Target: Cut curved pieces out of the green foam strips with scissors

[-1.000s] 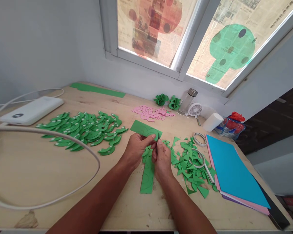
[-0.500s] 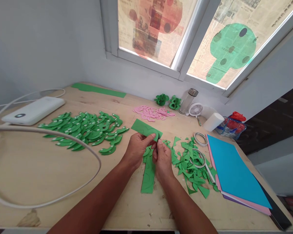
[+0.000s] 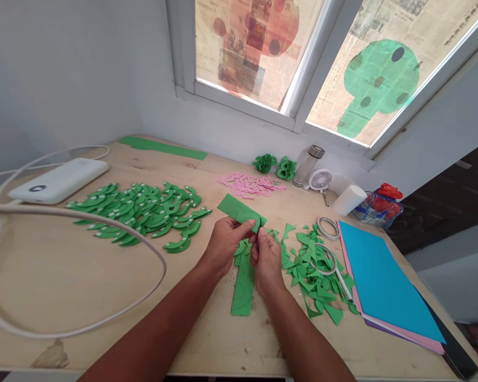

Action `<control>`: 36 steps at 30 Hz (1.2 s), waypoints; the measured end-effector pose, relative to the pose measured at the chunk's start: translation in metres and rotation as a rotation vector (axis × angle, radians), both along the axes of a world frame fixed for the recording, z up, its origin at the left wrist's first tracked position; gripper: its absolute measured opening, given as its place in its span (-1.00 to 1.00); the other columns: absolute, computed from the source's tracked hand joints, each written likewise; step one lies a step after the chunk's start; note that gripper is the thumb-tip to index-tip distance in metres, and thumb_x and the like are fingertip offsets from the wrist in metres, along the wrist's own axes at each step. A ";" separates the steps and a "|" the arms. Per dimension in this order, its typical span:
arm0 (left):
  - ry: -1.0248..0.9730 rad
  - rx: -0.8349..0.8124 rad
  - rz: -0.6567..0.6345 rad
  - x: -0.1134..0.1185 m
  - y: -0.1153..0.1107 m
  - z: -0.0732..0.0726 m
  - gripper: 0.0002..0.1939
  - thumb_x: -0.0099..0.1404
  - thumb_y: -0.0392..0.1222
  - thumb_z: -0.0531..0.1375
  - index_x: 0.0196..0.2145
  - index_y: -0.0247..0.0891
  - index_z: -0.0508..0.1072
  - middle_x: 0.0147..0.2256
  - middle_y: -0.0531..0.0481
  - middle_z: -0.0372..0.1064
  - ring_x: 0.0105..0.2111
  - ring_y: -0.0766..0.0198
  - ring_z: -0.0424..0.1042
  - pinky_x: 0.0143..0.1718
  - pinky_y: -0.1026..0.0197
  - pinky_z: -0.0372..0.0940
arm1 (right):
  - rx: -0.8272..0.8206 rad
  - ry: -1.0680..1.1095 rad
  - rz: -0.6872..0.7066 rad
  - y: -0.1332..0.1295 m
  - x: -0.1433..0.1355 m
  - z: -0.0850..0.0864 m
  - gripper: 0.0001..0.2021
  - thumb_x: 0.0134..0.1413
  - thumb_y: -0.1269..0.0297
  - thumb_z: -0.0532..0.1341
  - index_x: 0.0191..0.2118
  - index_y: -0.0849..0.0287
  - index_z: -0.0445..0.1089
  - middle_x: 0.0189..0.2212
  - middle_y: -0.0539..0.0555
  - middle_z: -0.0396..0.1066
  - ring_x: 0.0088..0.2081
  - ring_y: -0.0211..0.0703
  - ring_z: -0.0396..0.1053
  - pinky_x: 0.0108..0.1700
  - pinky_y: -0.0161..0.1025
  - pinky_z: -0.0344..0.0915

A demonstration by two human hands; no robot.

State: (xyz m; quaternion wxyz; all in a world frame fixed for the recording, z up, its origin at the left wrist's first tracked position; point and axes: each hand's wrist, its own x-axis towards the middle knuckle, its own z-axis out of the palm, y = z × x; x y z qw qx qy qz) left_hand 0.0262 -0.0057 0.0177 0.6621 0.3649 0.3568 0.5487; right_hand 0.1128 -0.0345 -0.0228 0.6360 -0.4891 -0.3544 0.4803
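My left hand (image 3: 224, 241) pinches a green paper strip (image 3: 233, 207) between thumb and fingers; curved outlines are drawn on it. Close against the strip's right end, my right hand (image 3: 267, 257) is closed around scissors, mostly hidden in the fist, with only a dark sliver showing at the paper's edge. Below the hands, another marked green strip (image 3: 242, 292) lies on the table beside small cut pieces. To the right spreads a heap of green paper scraps (image 3: 316, 281). Left of the hands are many curved green cutouts (image 3: 139, 212) with whitish tabs.
Pink cutouts (image 3: 250, 185), two green paper balls (image 3: 264, 163), a bottle (image 3: 308, 164) and a small fan (image 3: 321, 180) stand toward the wall. A tape roll (image 3: 329, 228), magnifying glass (image 3: 344, 284) and blue sheets (image 3: 386, 281) lie right. A white cable (image 3: 159, 289) loops left of a power bank (image 3: 59, 180).
The whole view has shifted very slightly. Both hands keep their hold at the strip's right end, with almost no visible movement.
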 end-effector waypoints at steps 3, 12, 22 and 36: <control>-0.051 -0.031 0.025 0.001 -0.001 0.003 -0.80 -0.10 -0.18 0.37 -0.58 -0.33 0.46 -0.59 0.07 0.38 -0.59 0.37 0.29 -0.42 0.24 0.27 | 0.001 -0.012 0.007 -0.001 0.000 0.000 -0.51 0.00 -0.23 0.18 -0.52 0.17 0.27 -0.83 -0.22 -0.03 -0.75 -0.40 -0.18 -0.68 -0.34 -0.28; -0.006 -0.011 0.015 -0.001 0.000 0.001 -0.80 -0.09 -0.16 0.37 -0.58 -0.33 0.46 -0.61 0.08 0.37 -0.60 0.38 0.27 -0.40 0.23 0.27 | -0.020 0.009 0.021 -0.001 0.001 0.000 -0.51 0.00 -0.23 0.18 -0.50 0.18 0.29 -0.83 -0.23 -0.03 -0.75 -0.41 -0.21 -0.68 -0.33 -0.31; 0.019 0.010 0.004 -0.002 -0.001 0.004 -0.80 -0.09 -0.16 0.37 -0.60 -0.33 0.47 -0.59 0.07 0.38 -0.58 0.38 0.28 -0.38 0.23 0.29 | -0.038 -0.004 0.025 -0.002 0.002 0.003 -0.51 -0.01 -0.23 0.18 -0.53 0.16 0.27 -0.83 -0.22 -0.05 -0.74 -0.40 -0.21 -0.68 -0.33 -0.31; 0.057 -0.003 0.036 -0.003 0.000 0.000 -0.77 -0.10 -0.12 0.38 -0.55 -0.35 0.51 -0.53 0.00 0.44 -0.53 0.34 0.31 -0.37 0.23 0.28 | -0.034 -0.046 0.007 -0.002 0.001 0.002 -0.50 0.00 -0.24 0.17 -0.55 0.17 0.28 -0.83 -0.20 -0.01 -0.74 -0.39 -0.18 -0.68 -0.34 -0.27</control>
